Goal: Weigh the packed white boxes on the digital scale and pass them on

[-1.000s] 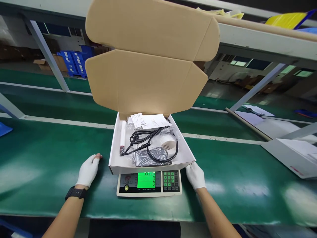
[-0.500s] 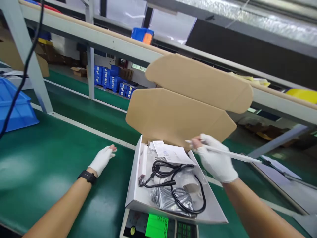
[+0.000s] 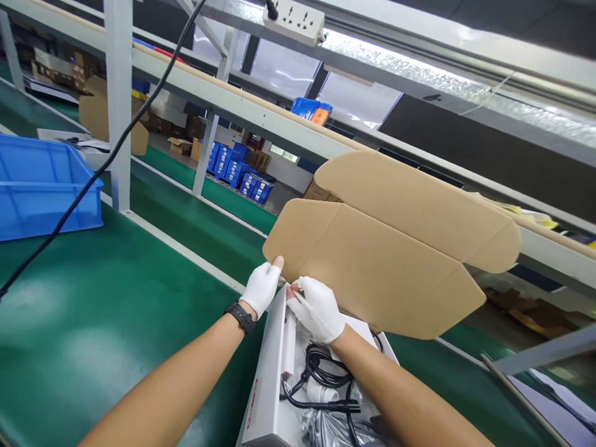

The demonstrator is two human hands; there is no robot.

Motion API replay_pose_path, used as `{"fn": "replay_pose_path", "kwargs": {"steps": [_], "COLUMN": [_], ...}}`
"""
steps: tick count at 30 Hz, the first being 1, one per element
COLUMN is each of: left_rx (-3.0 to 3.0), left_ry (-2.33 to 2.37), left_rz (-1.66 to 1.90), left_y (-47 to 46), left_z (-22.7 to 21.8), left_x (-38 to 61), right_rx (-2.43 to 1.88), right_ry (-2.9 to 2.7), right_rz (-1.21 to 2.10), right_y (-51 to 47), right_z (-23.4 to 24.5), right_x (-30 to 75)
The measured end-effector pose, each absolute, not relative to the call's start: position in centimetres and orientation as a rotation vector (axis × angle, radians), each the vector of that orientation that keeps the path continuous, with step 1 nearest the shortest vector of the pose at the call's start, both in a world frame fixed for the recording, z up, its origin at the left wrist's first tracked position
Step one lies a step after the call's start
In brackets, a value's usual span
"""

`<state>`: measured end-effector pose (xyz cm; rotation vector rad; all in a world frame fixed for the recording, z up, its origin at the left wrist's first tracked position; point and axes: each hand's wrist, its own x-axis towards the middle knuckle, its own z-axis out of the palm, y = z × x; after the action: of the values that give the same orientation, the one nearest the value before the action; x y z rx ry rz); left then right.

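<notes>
An open white carton (image 3: 267,397) with a raised brown cardboard lid (image 3: 386,261) stands low in the view. It holds black cables (image 3: 326,382) and bagged parts. My left hand (image 3: 261,288), in a white glove with a black watch at the wrist, presses against the lid's left flap, fingers together and extended. My right hand (image 3: 316,308), also gloved, is closed on a thin white stick (image 3: 305,304) at the carton's back left corner. A white tube (image 3: 288,344) lies along the carton's left wall.
The green conveyor belt (image 3: 93,298) runs left and back. A blue bin (image 3: 41,186) sits at far left, with a black cord (image 3: 93,167) hanging across it. Metal frame posts (image 3: 118,105) and a shelf rail stand behind. Blue crates (image 3: 242,171) are stacked in the background.
The view has swung up and left, so the scale is out of sight. My left hand left the belt for the lid flap. My right hand carried the white stick to the carton's back left corner.
</notes>
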<state>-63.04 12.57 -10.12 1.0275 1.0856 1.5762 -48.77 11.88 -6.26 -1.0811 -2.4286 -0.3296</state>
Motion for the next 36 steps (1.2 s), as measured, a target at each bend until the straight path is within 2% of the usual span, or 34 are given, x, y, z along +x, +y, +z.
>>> {"fn": "replay_pose_path", "kwargs": {"steps": [18,36], "left_rx": [1.055,1.026], "left_ry": [1.162,1.127], "left_rz": [1.613,1.553], "left_y": [13.31,13.23], "left_z": [-10.73,-10.57], "left_x": [-62.95,-62.98], "right_rx": [-1.033,-0.901], "right_ry": [-2.378,-2.302], "right_rz": [-0.326,-0.484], "right_y": [12.03,12.32], "right_z": [-6.63,-7.03], "right_x": [-49.13,-49.04]}}
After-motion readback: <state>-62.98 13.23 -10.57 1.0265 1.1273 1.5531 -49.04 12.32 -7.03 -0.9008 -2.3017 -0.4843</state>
